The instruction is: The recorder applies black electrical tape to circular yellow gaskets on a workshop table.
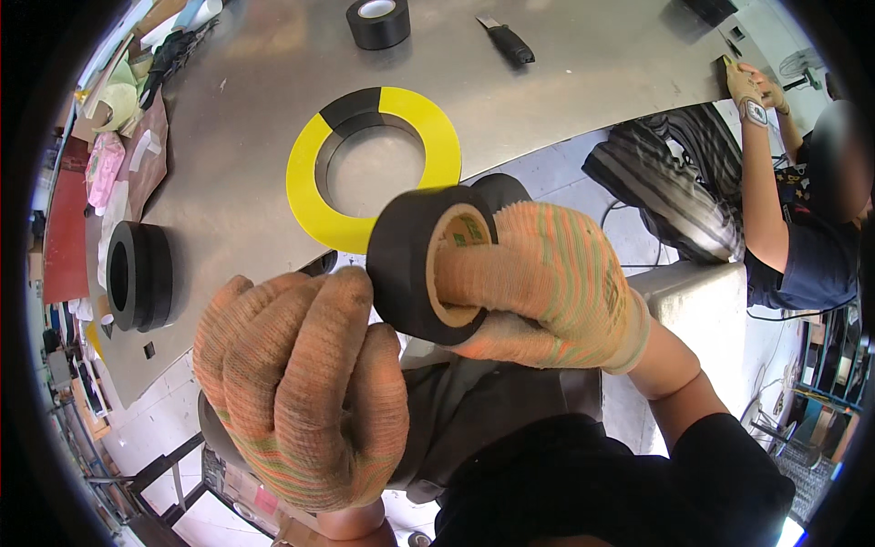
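Yellow ring (305,173) lay flat on the metal worktop (228,137), close to its near edge, with a black section across its far side. Black tape roll (401,255) was held up off the worktop, nearer the wearer than the yellow ring and overlapping its near right part in view. Right hand (556,283), gloved, was closed on the tape roll: fingers pushed into the cardboard core, thumb below against the outside. Left hand (301,383), gloved too, was on the wearer's side of the yellow ring, half curled, thumb apart from the index finger, nothing seen in its grasp; fingertips right beside the tape roll, contact unclear.

Spare black roll (378,32) sat beyond the yellow ring. Black-handled knife (508,41) lay beyond it and to the right, blade out. Stacked black rings (150,273) stood left of it and nearer the wearer. Scrap pile (105,169), mixed paper and plastic, was well left of it. Striped cloth (670,173) was right of it, off the worktop. Co-worker's gloved hand (747,87) was far right of it, at a dark object, detail too small.
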Demonstrator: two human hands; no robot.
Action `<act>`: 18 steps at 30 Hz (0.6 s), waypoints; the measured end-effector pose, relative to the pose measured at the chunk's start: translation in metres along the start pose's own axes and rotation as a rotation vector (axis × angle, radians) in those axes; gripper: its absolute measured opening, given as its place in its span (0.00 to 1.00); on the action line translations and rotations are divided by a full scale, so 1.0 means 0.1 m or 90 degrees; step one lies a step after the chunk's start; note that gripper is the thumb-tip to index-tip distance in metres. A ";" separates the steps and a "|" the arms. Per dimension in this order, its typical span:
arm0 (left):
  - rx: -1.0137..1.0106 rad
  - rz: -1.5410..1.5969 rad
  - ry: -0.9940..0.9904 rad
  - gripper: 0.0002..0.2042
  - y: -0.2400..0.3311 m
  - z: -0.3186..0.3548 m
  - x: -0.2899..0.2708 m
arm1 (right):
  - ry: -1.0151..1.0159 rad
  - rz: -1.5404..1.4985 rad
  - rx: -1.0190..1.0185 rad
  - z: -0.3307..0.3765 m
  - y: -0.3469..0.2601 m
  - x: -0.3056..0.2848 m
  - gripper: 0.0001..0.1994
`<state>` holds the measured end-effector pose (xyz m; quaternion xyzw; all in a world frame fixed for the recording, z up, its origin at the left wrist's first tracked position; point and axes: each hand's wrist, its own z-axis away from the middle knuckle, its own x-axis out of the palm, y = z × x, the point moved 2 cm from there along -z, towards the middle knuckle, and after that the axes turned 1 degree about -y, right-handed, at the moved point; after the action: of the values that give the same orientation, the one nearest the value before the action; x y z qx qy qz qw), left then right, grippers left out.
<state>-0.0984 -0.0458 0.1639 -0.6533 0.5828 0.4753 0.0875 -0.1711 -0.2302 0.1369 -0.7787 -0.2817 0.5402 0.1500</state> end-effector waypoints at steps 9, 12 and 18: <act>0.048 -0.152 0.001 0.07 0.00 0.04 0.07 | -0.029 0.071 -0.056 0.15 0.01 0.10 0.17; 0.076 -0.037 -0.073 0.03 0.03 0.04 0.01 | 0.058 0.025 -0.014 0.17 0.11 0.17 0.16; -0.192 0.229 0.256 0.16 -0.09 0.07 0.13 | 0.069 0.016 -0.001 0.18 0.02 0.13 0.17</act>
<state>-0.0961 -0.0478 0.1469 -0.6265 0.6176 0.4251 -0.2131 -0.1837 -0.2252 0.1194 -0.8103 -0.2639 0.4988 0.1578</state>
